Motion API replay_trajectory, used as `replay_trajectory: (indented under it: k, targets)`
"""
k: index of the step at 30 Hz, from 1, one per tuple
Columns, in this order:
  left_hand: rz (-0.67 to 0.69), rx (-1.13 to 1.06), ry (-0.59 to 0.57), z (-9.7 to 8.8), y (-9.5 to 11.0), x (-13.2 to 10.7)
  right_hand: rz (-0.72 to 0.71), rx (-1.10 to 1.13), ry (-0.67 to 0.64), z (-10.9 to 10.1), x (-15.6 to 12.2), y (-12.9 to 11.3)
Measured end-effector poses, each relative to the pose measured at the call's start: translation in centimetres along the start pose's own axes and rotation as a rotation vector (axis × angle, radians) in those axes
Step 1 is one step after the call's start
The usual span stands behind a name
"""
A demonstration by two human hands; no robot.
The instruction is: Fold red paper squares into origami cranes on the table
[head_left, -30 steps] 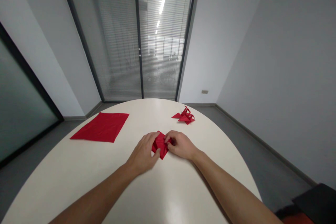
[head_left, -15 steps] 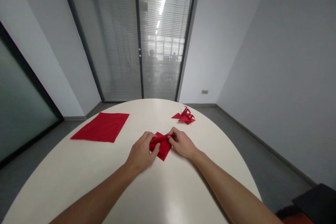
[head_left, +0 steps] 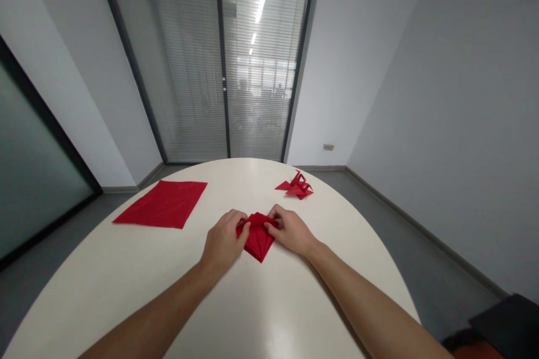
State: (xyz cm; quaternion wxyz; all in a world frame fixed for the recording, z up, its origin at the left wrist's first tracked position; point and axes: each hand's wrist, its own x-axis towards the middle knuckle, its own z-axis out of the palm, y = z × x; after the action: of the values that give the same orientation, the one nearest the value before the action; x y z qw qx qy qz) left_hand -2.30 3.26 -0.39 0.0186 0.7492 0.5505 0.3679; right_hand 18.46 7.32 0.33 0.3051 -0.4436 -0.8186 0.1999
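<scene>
A partly folded red paper piece (head_left: 257,236) lies on the white oval table (head_left: 236,303) in front of me. My left hand (head_left: 222,244) pinches its left upper corner with curled fingers. My right hand (head_left: 291,231) pinches its right upper corner. The paper's lower point shows between the two hands and aims toward me. Both hands rest close together on the tabletop.
A flat red paper square (head_left: 162,203) lies at the table's left. A finished red folded paper figure (head_left: 297,186) sits near the far right rim. Glass doors with blinds stand beyond the table; grey floor surrounds it.
The hands have drawn slightly apart and the folded paper has spread wider between them, its lower point now lying nearer to me.
</scene>
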Motion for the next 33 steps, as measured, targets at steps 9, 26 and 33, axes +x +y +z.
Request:
replay_trajectory:
  k: [9,26,33]
  targets:
    - [-0.064,0.023,-0.006,0.20,-0.03,-0.10,0.016,-0.032,0.018,0.00,0.10,-0.58]
    - [-0.138,-0.033,-0.001,0.23,0.00,0.27,0.024,-0.062,0.059,0.59,0.01,-0.65]
    - [-0.202,-0.243,-0.022,-0.28,0.24,0.23,0.052,-0.083,0.088,0.78,0.06,-0.22]
